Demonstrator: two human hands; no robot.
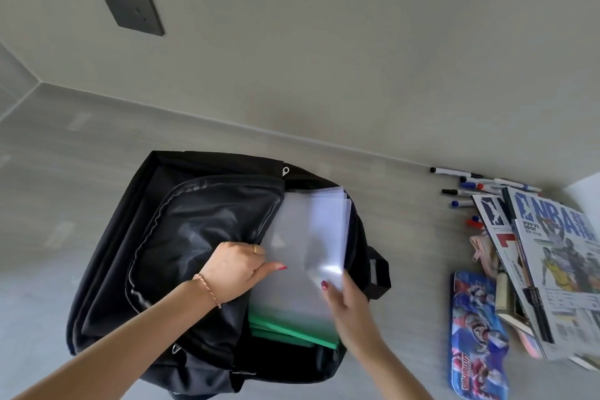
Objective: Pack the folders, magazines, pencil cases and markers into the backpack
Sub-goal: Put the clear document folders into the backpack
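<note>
A black backpack (194, 230) lies flat on the grey table with its main compartment open toward the right. My left hand (233, 269) grips the edge of the front flap and holds it back. Clear plastic folders (305, 243) with green spines (292, 331) stick halfway out of the opening. My right hand (344, 299) pinches the folders' near right edge. To the right lie a stack of basketball magazines (558, 263), a blue printed pencil case (474, 334), a pink pencil case (483, 250) partly under the magazines, and several markers (470, 185).
The wall runs close behind the backpack and the markers, with a dark socket plate (126, 0) on it. Bare table surface (65, 172) stretches to the left of the backpack and between the backpack and the magazines.
</note>
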